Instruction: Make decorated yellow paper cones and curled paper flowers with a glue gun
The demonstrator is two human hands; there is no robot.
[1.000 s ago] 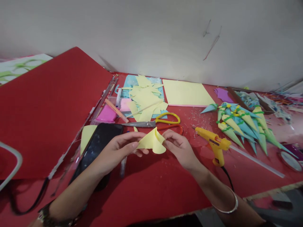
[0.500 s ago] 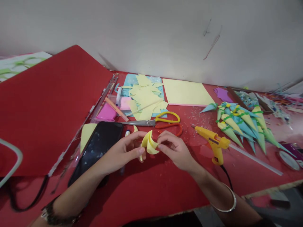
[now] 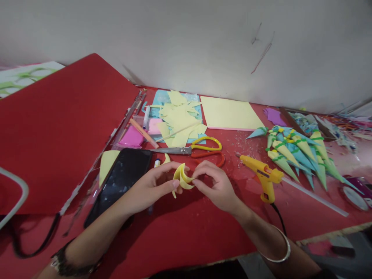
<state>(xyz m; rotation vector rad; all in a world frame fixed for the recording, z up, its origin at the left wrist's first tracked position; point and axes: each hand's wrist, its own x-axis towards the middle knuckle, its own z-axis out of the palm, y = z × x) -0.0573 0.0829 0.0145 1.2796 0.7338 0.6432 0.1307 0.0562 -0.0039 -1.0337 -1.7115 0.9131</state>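
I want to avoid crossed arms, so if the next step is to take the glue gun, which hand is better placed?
The right hand, I think: the yellow glue gun lies on the right, nearer to it than to the left hand. Both hands hold the curled yellow paper.

Two bare hands and forearms, with a dark band at one wrist and a shiny bangle on the other arm.
The left hand [image 3: 155, 186] and right hand [image 3: 215, 186] are slim, with slender fingers; the left thumbnail [image 3: 176, 183] shows as a small, smooth oval. Around the left wrist sits a wide, dark band [image 3: 77, 263] with an uneven, bumpy outline and paler, whitish bits along its outer side; blur hides its exact make. The right forearm wears a thin, rounded, silver-coloured bangle [image 3: 287, 250], plain and glossy. Farther up that arm, a black sleeve edge [image 3: 328, 274] shows at the bottom of the view.
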